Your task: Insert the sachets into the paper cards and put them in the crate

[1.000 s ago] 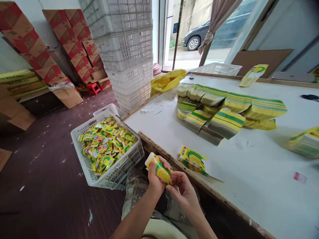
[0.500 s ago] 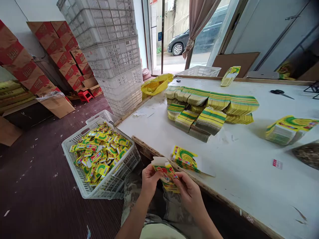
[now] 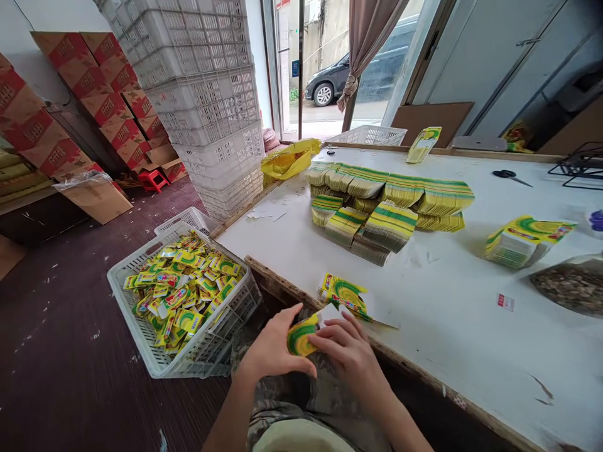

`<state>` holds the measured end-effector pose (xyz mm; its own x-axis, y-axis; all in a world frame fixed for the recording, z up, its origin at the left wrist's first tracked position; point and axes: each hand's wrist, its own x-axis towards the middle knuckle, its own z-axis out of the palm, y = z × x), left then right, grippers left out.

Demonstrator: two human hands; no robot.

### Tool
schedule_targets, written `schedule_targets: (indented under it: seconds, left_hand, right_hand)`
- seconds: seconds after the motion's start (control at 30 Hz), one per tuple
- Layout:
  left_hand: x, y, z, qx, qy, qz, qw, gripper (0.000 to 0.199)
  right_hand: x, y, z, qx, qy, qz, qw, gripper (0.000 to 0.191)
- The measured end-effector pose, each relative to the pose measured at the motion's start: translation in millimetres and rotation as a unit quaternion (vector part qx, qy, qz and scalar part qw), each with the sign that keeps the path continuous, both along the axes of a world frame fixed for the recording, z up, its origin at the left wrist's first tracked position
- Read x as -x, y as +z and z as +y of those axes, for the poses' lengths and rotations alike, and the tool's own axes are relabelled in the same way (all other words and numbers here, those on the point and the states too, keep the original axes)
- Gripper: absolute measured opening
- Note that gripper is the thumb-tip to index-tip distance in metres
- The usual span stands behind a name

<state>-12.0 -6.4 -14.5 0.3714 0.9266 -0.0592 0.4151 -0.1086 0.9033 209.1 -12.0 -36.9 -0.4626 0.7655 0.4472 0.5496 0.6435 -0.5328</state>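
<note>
Over my lap at the near table edge, my right hand [image 3: 346,351], fingers curled, holds a yellow-green packet [image 3: 303,336]; my left hand [image 3: 271,348] is spread wide around its left side, though I cannot tell whether it grips. To the left, a basket [image 3: 155,364] brims with packets; right of it, flat packets [image 3: 346,294] lie on my table [image 3: 447,326].

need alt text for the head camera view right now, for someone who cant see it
A right hand holds a yellow-green carton over the lap, the left hand curved around its other end. A white table alongside bears yellow-green bundles; a crate of small yellow packets stands to its left.
</note>
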Motion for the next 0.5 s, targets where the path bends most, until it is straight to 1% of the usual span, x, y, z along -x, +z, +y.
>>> schedule_targets:
  seconds: [0.03,0.07,0.13,0.17,0.2,0.23,0.3,0.33,0.4,0.43,0.5]
  left_hand:
    - [-6,-2.3,-2,0.010,-0.015,0.011,1.000,0.100]
    - [-12,-5.0,-4,0.020,-0.017,0.011,1.000,0.092]
    - [-24,-9.9,-8,0.032,0.011,0.007,0.999,0.075]
    - [-29,-11.4,-9,0.031,0.030,0.010,0.999,0.071]
    - [-32,-12.4,-10,0.026,0.045,0.016,0.999,0.072]
    - [-35,-12.9,-11,0.017,0.054,0.021,0.998,0.075]
    - [-38,-13.2,-13,-0.009,0.059,0.025,0.998,0.080]
    - [-39,-13.4,-14,-0.023,0.059,0.025,0.998,0.082]
    - [-39,-14.3,-15,-0.051,0.055,0.024,0.997,0.085]
    - [-39,-15.2,-15,-0.065,0.050,0.024,0.996,0.086]
    - [-40,-17.8,-15,-0.091,0.040,0.020,0.995,0.083]
  right_hand:
    - [4,-0.2,-2,-0.002,0.011,-0.001,1.000,0.032]
    - [8,-0.5,-4,-0.003,0.006,0.012,1.000,0.034]
    - [13,-1.7,-6,0.006,-0.049,0.076,0.996,0.041]
    - [15,-3.0,-6,0.023,-0.088,0.121,0.988,0.048]
    - [17,-5.0,-6,0.051,-0.124,0.171,0.976,0.056]
    - [19,-7.4,-5,0.090,-0.153,0.220,0.959,0.062]
    - [23,-12.8,-3,0.189,-0.176,0.311,0.915,0.066]
    - [25,-15.2,-3,0.243,-0.174,0.352,0.887,0.067]
    - [29,-17.6,-2,0.329,-0.160,0.428,0.827,0.078]
    - [31,-17.3,-3,0.357,-0.155,0.459,0.799,0.085]
    - [32,-13.7,-4,0.398,-0.147,0.499,0.755,0.096]
